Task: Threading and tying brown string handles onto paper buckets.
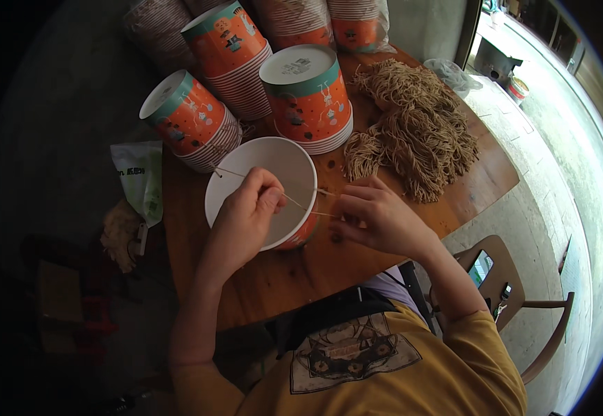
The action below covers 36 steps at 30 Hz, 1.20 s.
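The left hand [254, 201] pinches a thin string [294, 202] over the open tub [281, 161]. The right hand [378, 216], at 4 o'clock from the tub's middle, has its fingers curled on the string too. The tub sits on the counter [346, 243], mouth up. I can't tell if the string is tied to it. If the hands pull too hard, the string might snap or tip the tub. A loose pinch could let it slip. The string heap [412, 132] at 2 o'clock could tangle if tugged.

White-lined orange bucket [284, 163], seemingly tan cord [294, 202]
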Tool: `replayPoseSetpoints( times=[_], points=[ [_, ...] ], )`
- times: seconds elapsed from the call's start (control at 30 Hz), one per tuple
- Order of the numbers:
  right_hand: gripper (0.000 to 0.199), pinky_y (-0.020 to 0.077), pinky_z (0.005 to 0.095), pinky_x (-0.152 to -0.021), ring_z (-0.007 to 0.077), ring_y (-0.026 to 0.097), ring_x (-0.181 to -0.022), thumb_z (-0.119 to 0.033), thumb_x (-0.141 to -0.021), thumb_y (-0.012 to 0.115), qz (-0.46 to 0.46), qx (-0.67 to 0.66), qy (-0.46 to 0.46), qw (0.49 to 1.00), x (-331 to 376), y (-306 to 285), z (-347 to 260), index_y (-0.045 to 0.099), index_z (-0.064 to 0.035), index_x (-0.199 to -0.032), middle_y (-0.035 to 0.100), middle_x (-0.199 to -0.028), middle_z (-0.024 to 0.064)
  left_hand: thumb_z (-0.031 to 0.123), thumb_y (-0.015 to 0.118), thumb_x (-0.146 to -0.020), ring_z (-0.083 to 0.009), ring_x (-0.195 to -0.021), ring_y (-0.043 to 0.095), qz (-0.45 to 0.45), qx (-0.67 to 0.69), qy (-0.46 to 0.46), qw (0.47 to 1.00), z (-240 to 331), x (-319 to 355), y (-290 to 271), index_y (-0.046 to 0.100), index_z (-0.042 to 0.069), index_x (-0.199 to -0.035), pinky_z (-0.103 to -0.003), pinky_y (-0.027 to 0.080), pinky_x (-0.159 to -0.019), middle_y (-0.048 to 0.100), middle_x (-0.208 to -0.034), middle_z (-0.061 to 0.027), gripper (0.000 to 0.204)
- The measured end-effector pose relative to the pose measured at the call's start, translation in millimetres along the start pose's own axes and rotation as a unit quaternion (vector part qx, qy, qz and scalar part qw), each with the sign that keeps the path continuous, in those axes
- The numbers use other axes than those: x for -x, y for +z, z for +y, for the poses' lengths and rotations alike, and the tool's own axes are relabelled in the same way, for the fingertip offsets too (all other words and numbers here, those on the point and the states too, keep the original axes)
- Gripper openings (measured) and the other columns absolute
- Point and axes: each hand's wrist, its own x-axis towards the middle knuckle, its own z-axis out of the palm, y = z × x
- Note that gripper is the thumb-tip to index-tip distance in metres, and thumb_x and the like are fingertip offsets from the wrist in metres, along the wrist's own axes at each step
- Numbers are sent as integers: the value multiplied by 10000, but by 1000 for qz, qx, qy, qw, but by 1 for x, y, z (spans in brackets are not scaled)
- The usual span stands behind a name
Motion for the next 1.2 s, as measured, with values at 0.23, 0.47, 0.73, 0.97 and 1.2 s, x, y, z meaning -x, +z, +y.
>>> replayPoseSetpoints(
  times=[0.23, 0.47, 0.73, 0.97, 1.2],
  points=[
    [114, 396, 332, -856, 165, 571, -701, -185, -848, 662, -22, -4, -11, 1000, -16, -26, -7, 592, -97, -828, 525, -701, 5, 162, 449, -996, -82, -827, 561, -38, 305, -48, 950, 1, -10, 8, 516, 86, -1008, -226, 440, -720, 629, -889, -37, 103],
    [137, 420, 310, -777, 141, 546, -656, -163, -812, 716, -43, -63, -48, 996, -52, -34, -5, 615, -75, -836, 545, -707, -8, 170, 500, -986, -43, -701, 502, -67, 326, -63, 941, 12, -21, 26, 518, 78, -1021, -203, 436, -659, 562, -787, 5, 100],
    [179, 448, 298, -663, 163, 575, -745, -173, -824, 715, -64, -158, 37, 985, -75, -29, 11, 606, -33, -850, 552, -783, 35, 144, 536, -969, -42, -718, 485, -138, 351, -83, 922, 4, -21, 19, 569, 42, -1017, -197, 439, -691, 554, -836, 24, 118],
    [151, 474, 313, -738, 192, 575, -902, -119, -811, 700, 47, -88, -14, 995, -65, -13, 19, 601, -24, -873, 538, -935, 67, 161, 564, -957, -38, -744, 501, -166, 397, -85, 899, 0, -21, 19, 606, 51, -1031, -189, 445, -719, 569, -850, 34, 139],
    [217, 481, 302, -537, 186, 595, -604, -192, -816, 723, 165, -81, 143, 972, -18, 2, -17, 602, -19, -867, 575, -760, 77, 183, 596, -943, -33, -734, 509, -159, 404, -95, 896, -3, -25, 19, 608, 53, -1009, -185, 444, -707, 593, -838, 25, 146]
  ],
)
